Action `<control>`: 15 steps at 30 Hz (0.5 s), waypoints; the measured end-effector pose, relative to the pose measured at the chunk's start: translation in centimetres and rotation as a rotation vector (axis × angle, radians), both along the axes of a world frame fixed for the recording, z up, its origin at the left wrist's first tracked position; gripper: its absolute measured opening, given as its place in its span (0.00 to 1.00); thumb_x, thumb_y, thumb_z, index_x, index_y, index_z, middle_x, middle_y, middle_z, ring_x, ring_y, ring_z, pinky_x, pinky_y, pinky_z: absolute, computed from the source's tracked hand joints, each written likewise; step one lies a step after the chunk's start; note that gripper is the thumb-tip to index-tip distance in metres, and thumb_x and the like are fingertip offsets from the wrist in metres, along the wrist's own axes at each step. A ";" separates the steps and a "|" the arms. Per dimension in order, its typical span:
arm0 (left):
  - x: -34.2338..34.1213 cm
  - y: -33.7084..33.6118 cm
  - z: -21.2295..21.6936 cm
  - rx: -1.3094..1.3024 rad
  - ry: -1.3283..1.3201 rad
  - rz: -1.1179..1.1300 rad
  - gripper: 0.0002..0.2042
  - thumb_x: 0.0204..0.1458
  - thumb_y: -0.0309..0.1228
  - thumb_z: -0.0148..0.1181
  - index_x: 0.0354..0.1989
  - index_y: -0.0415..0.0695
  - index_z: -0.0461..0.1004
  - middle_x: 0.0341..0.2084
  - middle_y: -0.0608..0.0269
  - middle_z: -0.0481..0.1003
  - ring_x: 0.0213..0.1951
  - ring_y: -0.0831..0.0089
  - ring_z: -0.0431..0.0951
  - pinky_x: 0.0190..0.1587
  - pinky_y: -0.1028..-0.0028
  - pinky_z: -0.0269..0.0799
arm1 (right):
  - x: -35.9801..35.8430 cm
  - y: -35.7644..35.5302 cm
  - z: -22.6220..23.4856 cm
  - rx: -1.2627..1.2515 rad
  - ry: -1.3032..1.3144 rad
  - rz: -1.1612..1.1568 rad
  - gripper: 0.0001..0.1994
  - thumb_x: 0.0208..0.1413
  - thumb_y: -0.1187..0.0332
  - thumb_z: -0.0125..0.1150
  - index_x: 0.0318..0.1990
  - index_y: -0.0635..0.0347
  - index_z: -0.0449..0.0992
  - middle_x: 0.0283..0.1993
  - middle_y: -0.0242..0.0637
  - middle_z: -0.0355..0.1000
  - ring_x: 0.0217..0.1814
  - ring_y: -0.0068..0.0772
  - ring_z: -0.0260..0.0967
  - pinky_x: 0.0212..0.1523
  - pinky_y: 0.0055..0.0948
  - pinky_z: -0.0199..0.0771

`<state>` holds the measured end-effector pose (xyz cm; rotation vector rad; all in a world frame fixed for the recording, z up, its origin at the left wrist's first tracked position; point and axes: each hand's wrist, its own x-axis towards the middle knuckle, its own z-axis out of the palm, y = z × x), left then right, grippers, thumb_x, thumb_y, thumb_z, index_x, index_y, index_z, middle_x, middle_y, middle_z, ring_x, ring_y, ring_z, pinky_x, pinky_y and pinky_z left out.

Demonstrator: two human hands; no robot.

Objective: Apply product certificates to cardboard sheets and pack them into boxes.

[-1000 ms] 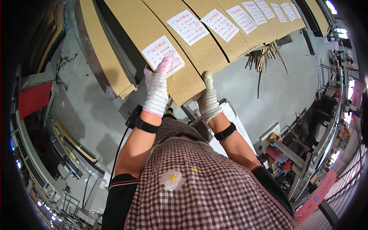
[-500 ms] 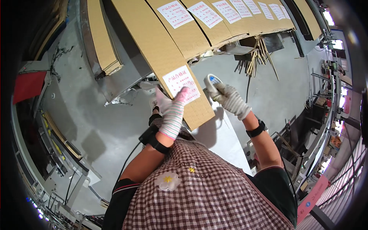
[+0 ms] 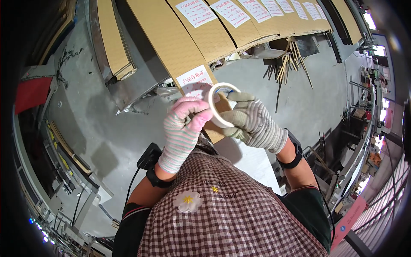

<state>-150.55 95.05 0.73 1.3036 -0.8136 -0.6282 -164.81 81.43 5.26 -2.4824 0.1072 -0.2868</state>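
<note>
A roll of white tape (image 3: 211, 101) is held up in front of me, its open ring tilted toward my view. My right hand (image 3: 261, 125), in a grey-striped glove, grips the roll by its right side. On the opposite side my left hand (image 3: 182, 128), in a striped glove with pink fingertips, pinches at the rim; whether a loose tape end lies between its fingers cannot be made out. Behind the hands runs a long tan board (image 3: 171, 45) with a white printed label (image 3: 192, 79) near its close end, partly hidden by the left hand and the roll.
Several more labelled tan boards (image 3: 220, 43) lie side by side beyond. A bundle of thin wooden sticks (image 3: 284, 64) juts out beneath them. Another tan board (image 3: 112, 43) rests on a grey metal frame at the left. A white surface (image 3: 252, 165) is close to my apron.
My left hand has lifted off the label and come to the tape roll. My right hand has brought the roll left and closer, turning its ring toward view.
</note>
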 end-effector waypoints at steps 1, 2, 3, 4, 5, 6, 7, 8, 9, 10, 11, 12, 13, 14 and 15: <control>0.1 0.8 0.3 0.093 0.065 -0.010 0.08 0.43 0.22 0.63 0.32 0.40 0.73 0.27 0.64 0.72 0.29 0.77 0.72 0.35 0.77 0.70 | 0.6 0.4 0.5 0.079 0.126 0.032 0.14 0.49 0.57 0.59 0.37 0.56 0.73 0.24 0.40 0.69 0.31 0.45 0.69 0.48 0.40 0.66; 0.1 1.5 0.4 0.186 0.130 -0.021 0.05 0.45 0.19 0.60 0.29 0.40 0.71 0.25 0.65 0.72 0.26 0.81 0.71 0.31 0.80 0.69 | 1.2 0.8 1.0 0.160 0.251 0.064 0.13 0.49 0.61 0.60 0.38 0.58 0.72 0.25 0.41 0.71 0.31 0.45 0.70 0.47 0.40 0.67; 0.0 2.2 0.0 0.225 0.090 0.015 0.06 0.45 0.16 0.56 0.25 0.41 0.68 0.23 0.67 0.70 0.24 0.84 0.68 0.27 0.82 0.66 | 2.1 1.3 1.5 0.082 0.395 0.092 0.13 0.50 0.63 0.59 0.40 0.59 0.72 0.25 0.44 0.71 0.29 0.46 0.70 0.37 0.37 0.71; 0.2 2.9 0.0 0.231 0.096 0.013 0.06 0.45 0.16 0.56 0.25 0.41 0.68 0.23 0.67 0.70 0.24 0.84 0.68 0.27 0.82 0.66 | 3.1 1.5 2.6 0.055 0.505 0.128 0.14 0.50 0.61 0.59 0.40 0.59 0.71 0.24 0.44 0.71 0.27 0.50 0.69 0.31 0.36 0.71; 0.5 3.6 0.1 0.260 0.045 -0.014 0.06 0.45 0.16 0.56 0.25 0.41 0.67 0.22 0.68 0.70 0.23 0.84 0.67 0.26 0.82 0.66 | 3.7 1.4 2.8 0.046 0.430 0.132 0.13 0.50 0.61 0.60 0.38 0.59 0.72 0.22 0.43 0.71 0.25 0.47 0.70 0.29 0.35 0.71; 0.8 4.1 0.1 0.288 -0.005 -0.042 0.07 0.44 0.15 0.55 0.25 0.42 0.67 0.21 0.69 0.70 0.22 0.85 0.66 0.26 0.82 0.65 | 4.0 1.3 2.9 0.035 0.356 0.133 0.12 0.50 0.61 0.60 0.36 0.59 0.73 0.20 0.41 0.71 0.23 0.44 0.71 0.27 0.33 0.72; 1.3 5.0 -0.6 0.299 0.037 -0.037 0.07 0.44 0.15 0.55 0.25 0.42 0.66 0.20 0.70 0.69 0.21 0.86 0.65 0.24 0.83 0.65 | 4.0 0.7 2.6 0.042 0.361 0.139 0.12 0.50 0.61 0.60 0.36 0.59 0.73 0.20 0.41 0.71 0.23 0.44 0.71 0.27 0.33 0.72; 1.9 5.9 -1.1 0.420 0.157 -0.012 0.07 0.45 0.16 0.55 0.26 0.42 0.66 0.22 0.69 0.70 0.23 0.86 0.68 0.26 0.83 0.65 | 3.7 -0.6 2.2 0.185 0.377 0.067 0.10 0.51 0.60 0.59 0.31 0.57 0.71 0.20 0.38 0.70 0.20 0.39 0.69 0.23 0.31 0.69; 2.9 6.9 -3.2 0.489 0.196 0.088 0.06 0.46 0.17 0.54 0.26 0.42 0.67 0.21 0.69 0.69 0.23 0.86 0.67 0.25 0.84 0.65 | 3.4 -2.0 1.6 0.329 0.394 -0.003 0.10 0.51 0.60 0.57 0.27 0.54 0.69 0.19 0.34 0.69 0.17 0.33 0.67 0.20 0.28 0.66; 3.7 7.9 -5.8 0.555 0.234 0.194 0.05 0.47 0.17 0.54 0.26 0.42 0.67 0.21 0.69 0.69 0.23 0.86 0.67 0.24 0.84 0.64 | 3.4 -3.9 1.3 0.210 0.501 -0.041 0.12 0.51 0.57 0.59 0.24 0.54 0.71 0.20 0.31 0.71 0.18 0.30 0.68 0.21 0.26 0.68; 4.1 7.7 -8.2 0.663 0.240 0.195 0.04 0.48 0.18 0.54 0.26 0.41 0.68 0.21 0.69 0.69 0.23 0.86 0.67 0.24 0.84 0.64 | 3.4 -4.8 0.6 0.098 0.577 -0.145 0.13 0.50 0.55 0.59 0.25 0.54 0.73 0.20 0.33 0.71 0.19 0.32 0.69 0.22 0.27 0.68; 4.1 7.2 -10.6 0.772 0.245 0.196 0.03 0.48 0.20 0.54 0.25 0.41 0.68 0.20 0.69 0.69 0.23 0.86 0.67 0.23 0.84 0.63 | 3.5 -5.4 -0.4 -0.016 0.651 -0.244 0.14 0.50 0.53 0.59 0.26 0.54 0.75 0.20 0.34 0.71 0.19 0.33 0.69 0.23 0.29 0.69; 2.5 6.0 -13.2 0.419 0.415 0.202 0.04 0.49 0.21 0.55 0.24 0.40 0.69 0.20 0.67 0.70 0.22 0.85 0.68 0.24 0.85 0.63 | 2.8 -5.8 -3.5 0.085 0.585 -0.306 0.14 0.49 0.53 0.60 0.27 0.54 0.76 0.22 0.35 0.72 0.22 0.34 0.70 0.25 0.29 0.70; 2.2 3.1 -13.0 0.696 0.440 0.030 0.00 0.49 0.22 0.56 0.28 0.41 0.71 0.24 0.66 0.72 0.26 0.82 0.71 0.30 0.82 0.67 | 0.7 -6.1 -6.9 0.175 0.530 -0.399 0.15 0.49 0.52 0.60 0.28 0.55 0.77 0.23 0.37 0.72 0.24 0.35 0.70 0.28 0.30 0.71; 1.4 2.6 -15.6 0.568 0.543 0.037 0.03 0.50 0.23 0.55 0.33 0.41 0.72 0.28 0.65 0.73 0.30 0.80 0.72 0.34 0.79 0.69 | 0.4 -5.9 -8.4 0.074 0.293 -0.364 0.15 0.47 0.52 0.61 0.30 0.55 0.77 0.26 0.38 0.73 0.30 0.39 0.70 0.34 0.35 0.70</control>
